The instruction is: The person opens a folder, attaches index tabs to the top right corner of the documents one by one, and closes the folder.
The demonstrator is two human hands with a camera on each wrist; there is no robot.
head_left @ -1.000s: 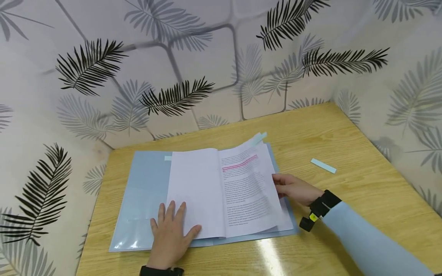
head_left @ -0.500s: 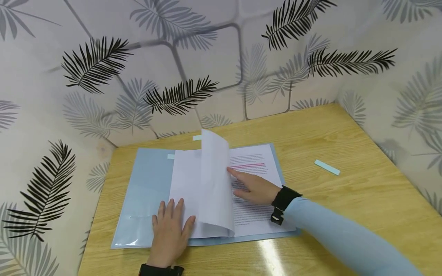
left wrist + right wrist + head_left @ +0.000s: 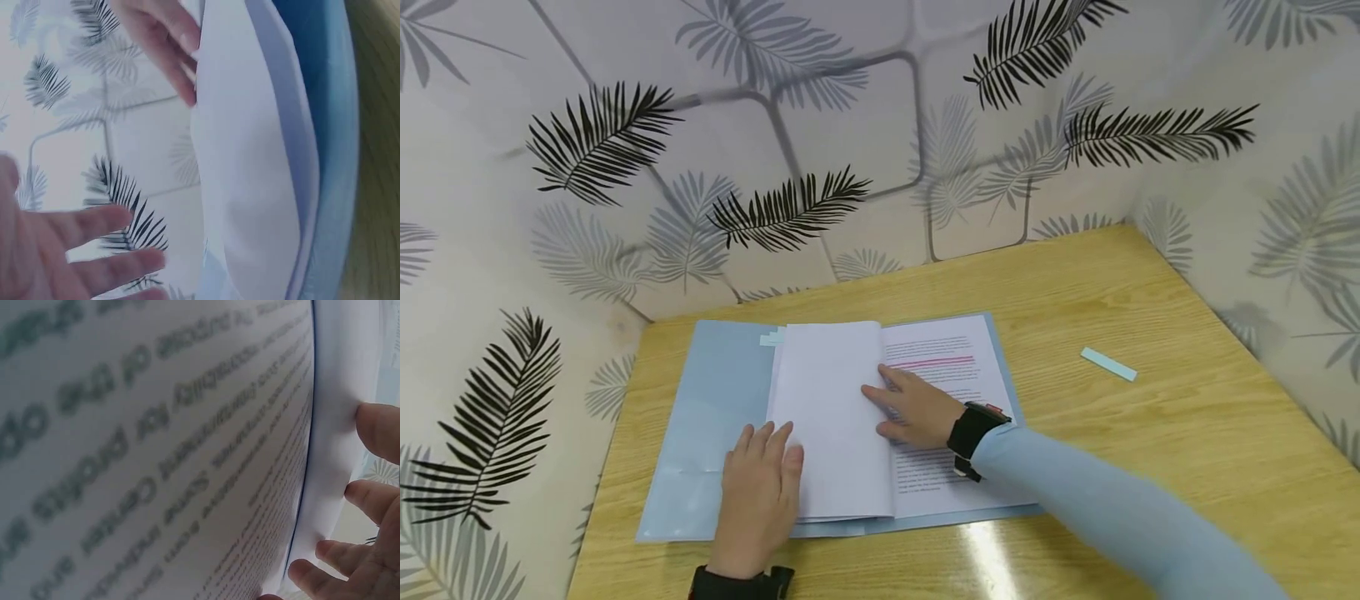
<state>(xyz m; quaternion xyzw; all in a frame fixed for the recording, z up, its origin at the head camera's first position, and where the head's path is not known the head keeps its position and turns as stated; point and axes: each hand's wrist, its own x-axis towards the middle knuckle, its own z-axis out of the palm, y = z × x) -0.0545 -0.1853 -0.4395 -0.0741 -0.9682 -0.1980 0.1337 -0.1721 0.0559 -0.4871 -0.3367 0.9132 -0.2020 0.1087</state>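
Note:
A light blue folder (image 3: 718, 392) lies spread on the table, holding a stack of paper sheets. On its left side is a blank white page (image 3: 831, 450); on its right, a printed page (image 3: 936, 342) with a pink highlighted line. Pale blue sticky tabs (image 3: 770, 339) poke out past the blank page's left edge. My left hand (image 3: 756, 492) is at the lower left edge of that page, its fingers extended and, in the left wrist view, apart from the paper. With spread fingers, my right hand (image 3: 921, 408) touches the blank page beside the fold.
A loose pale blue strip (image 3: 1108, 364) lies on the wooden table (image 3: 1187, 417), right of the folder. Behind the table stands a wall (image 3: 850, 133) with a leaf pattern, and it continues along both sides. Black bands (image 3: 977, 429) circle both wrists.
The right hand has swept a sheet from the right side over to the left, where it now lies flat with its tab among the others. The left hand has shifted slightly left.

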